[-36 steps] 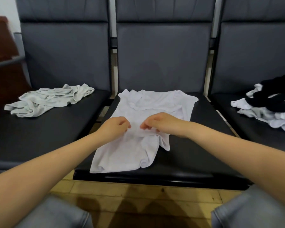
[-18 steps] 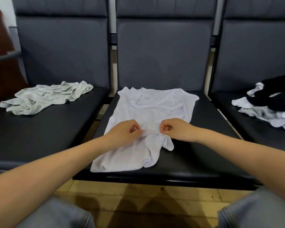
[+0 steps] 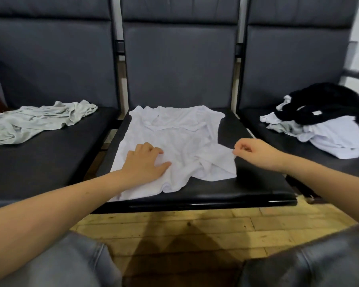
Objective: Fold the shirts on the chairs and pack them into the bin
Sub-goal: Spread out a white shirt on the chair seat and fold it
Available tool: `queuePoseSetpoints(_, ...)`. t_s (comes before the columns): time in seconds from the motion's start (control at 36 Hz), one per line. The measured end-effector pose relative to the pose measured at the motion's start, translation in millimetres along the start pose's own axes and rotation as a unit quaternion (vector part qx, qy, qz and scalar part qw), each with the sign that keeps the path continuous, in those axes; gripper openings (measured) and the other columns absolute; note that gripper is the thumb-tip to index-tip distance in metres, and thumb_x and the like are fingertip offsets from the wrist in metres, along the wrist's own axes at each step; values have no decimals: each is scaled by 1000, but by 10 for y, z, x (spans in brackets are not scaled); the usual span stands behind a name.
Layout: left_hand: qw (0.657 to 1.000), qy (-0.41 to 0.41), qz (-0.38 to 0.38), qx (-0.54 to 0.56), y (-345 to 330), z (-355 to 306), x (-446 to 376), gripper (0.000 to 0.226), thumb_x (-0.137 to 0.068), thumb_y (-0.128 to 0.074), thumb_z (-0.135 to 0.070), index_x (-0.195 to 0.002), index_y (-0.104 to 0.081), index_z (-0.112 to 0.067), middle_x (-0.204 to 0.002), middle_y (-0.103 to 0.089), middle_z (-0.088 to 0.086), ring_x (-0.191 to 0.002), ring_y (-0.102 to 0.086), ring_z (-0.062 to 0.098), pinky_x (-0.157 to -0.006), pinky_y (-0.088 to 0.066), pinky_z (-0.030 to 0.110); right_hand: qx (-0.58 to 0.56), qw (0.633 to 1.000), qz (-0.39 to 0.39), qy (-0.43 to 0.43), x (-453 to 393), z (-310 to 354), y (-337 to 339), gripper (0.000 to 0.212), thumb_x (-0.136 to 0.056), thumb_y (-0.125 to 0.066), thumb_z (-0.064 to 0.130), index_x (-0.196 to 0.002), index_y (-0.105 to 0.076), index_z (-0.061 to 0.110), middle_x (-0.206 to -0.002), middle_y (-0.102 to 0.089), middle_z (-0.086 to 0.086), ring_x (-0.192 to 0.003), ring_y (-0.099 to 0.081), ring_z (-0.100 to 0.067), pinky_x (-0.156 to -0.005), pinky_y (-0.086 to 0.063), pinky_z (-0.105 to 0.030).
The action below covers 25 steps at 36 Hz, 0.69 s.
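A white shirt (image 3: 174, 131) lies spread on the middle chair seat (image 3: 257, 183), collar toward the backrest. My left hand (image 3: 145, 160) rests flat on its lower left part, fingers straight. My right hand (image 3: 249, 150) pinches the shirt's lower right edge and holds it out to the right over the seat. The cloth between the two hands is wrinkled. No bin is in view.
A crumpled light grey shirt (image 3: 35, 121) lies on the left chair seat. A heap of white, grey and black garments (image 3: 327, 123) sits on the right chair seat. Wooden floor (image 3: 174, 230) and my knees in grey trousers fill the foreground.
Both hands were pinching the shirt's middle close together. Now the right hand has pulled the hem out to the right, and the left hand has opened flat onto the cloth.
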State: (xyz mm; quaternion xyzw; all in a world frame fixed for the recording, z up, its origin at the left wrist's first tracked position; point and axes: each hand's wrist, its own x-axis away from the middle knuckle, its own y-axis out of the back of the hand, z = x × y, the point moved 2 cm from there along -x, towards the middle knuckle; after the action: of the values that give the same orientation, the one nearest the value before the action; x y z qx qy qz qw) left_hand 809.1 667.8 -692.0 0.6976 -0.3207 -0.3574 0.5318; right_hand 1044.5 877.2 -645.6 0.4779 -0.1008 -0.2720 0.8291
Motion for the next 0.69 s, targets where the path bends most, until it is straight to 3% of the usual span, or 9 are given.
queuePoseSetpoints(0.17, 999, 13, 21, -31, -37, -47, 56, 62, -91, -36, -67, -143, -39, -33, -145, -34, 1, -134, -31, 26, -109, -24, 45, 32, 997, -37, -63, 515, -491, 317, 17, -98, -54, 21, -82, -55, 14, -70, -55, -1, -64, -50, -19, -64, -42, -35)
queuePoseSetpoints(0.25, 998, 16, 52, -29, -9, -1, 89, 64, -90, -35, -68, -145, -35, -34, -149, -31, 1, -137, -29, 27, -112, -22, 47, 62, 993, -52, -83, 669, -655, 457, 18, -99, -52, 21, -81, -51, 19, -74, -57, -2, -68, -52, -19, -63, -41, -31)
queuePoseSetpoints(0.36, 998, 14, 66, -19, 15, -3, 150, 63, -91, -36, -66, -145, -34, -35, -149, -29, 0, -138, -27, 25, -114, -20, 46, 119, 986, 38, -109, 759, -776, 385, 20, -98, -53, 23, -79, -52, 19, -76, -57, 1, -70, -53, -16, -63, -40, -28)
queuePoseSetpoints(0.47, 997, -31, 68, 9, 78, -127, 247, 52, -93, -43, -55, -139, -42, -30, -146, -33, 2, -136, -30, 25, -112, -25, 40, 101, 988, 49, -102, 733, -697, 352, 20, -93, -56, 22, -75, -52, 15, -73, -53, 1, -68, -47, -16, -62, -38, -28)
queuePoseSetpoints(0.56, 991, -84, 66, 76, 157, -241, 347, 62, -76, -38, -58, -128, -52, -28, -136, -42, -2, -130, -37, 21, -109, -31, 38, 66, 993, 1, -101, 686, -563, 371, 18, -92, -53, 25, -80, -54, 12, -71, -55, -2, -66, -48, -18, -63, -38, -33)
queuePoseSetpoints(0.61, 987, -117, 47, 96, 179, -302, 393, 66, -72, -33, -63, -124, -54, -29, -130, -46, -7, -126, -40, 17, -106, -33, 34, 45, 994, -25, -95, 633, -459, 339, 24, -95, -53, 33, -82, -54, 12, -70, -54, -1, -65, -48, -18, -61, -37, -33)
queuePoseSetpoints(0.69, 982, -149, 21, 115, 217, -388, 484, 70, -72, -33, -74, -124, -53, -32, -125, -47, -13, -120, -40, 8, -104, -34, 29, 62, 996, -37, -57, 572, -302, 247, 31, -87, -62, 51, -94, -56, 21, -85, -56, 4, -74, -51, -13, -66, -42, -29)
